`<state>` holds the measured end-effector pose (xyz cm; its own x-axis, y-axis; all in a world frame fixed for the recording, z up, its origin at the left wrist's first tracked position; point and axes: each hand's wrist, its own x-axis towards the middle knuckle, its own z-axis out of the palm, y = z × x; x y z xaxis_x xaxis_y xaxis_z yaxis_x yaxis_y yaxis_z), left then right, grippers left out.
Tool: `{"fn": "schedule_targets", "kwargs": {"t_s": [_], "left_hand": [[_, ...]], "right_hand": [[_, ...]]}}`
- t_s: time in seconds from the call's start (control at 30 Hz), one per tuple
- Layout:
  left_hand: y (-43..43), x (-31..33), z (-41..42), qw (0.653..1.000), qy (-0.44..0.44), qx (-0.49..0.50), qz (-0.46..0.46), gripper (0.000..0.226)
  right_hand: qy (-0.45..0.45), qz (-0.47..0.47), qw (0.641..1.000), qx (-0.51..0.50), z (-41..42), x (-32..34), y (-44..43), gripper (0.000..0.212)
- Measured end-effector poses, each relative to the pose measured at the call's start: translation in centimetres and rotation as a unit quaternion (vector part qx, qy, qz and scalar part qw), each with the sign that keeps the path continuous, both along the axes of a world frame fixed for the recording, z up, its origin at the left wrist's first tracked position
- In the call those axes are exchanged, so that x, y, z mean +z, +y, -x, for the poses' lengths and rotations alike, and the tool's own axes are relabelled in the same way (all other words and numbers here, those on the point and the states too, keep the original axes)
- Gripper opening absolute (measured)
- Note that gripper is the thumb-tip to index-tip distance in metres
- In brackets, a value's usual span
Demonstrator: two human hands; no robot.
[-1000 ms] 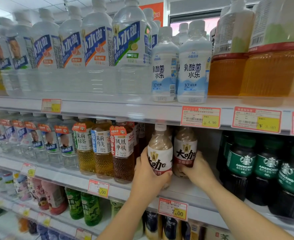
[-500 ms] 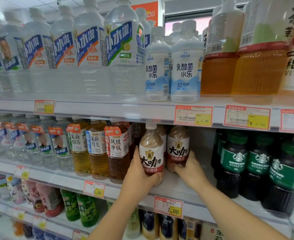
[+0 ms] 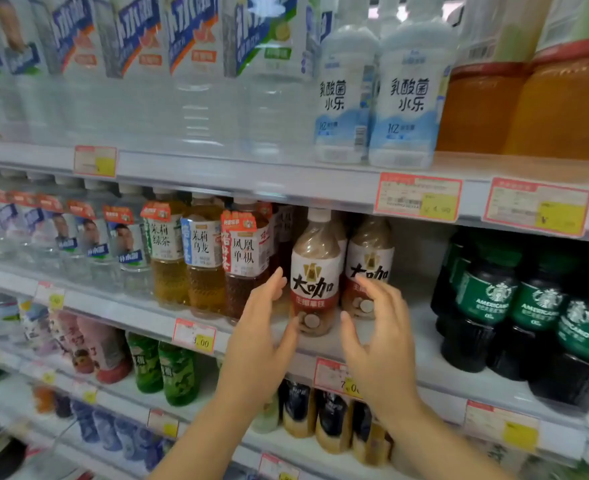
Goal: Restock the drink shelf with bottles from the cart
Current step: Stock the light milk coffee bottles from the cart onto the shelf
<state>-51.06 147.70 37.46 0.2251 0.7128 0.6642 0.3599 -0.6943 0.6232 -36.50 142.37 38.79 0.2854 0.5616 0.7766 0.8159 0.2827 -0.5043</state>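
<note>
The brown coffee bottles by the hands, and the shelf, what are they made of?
Coffee bottles: probably clear plastic, since the brown drink shows above a glossy printed label. Shelf: looks like white painted metal, smooth and flat, though that is less sure.
</note>
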Motion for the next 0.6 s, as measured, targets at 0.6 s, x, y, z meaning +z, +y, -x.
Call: {"fn": "schedule_targets", "kwargs": {"t_s": [0.6], "left_hand": [[-21.7, -43.3, 25.1, 0.738, 0.079, 0.381, 0.552, 0.054]], "right_hand": [[-0.241, 0.512, 0.714, 0.413, 23.3, -41.5, -2.8, 0.028]]}}
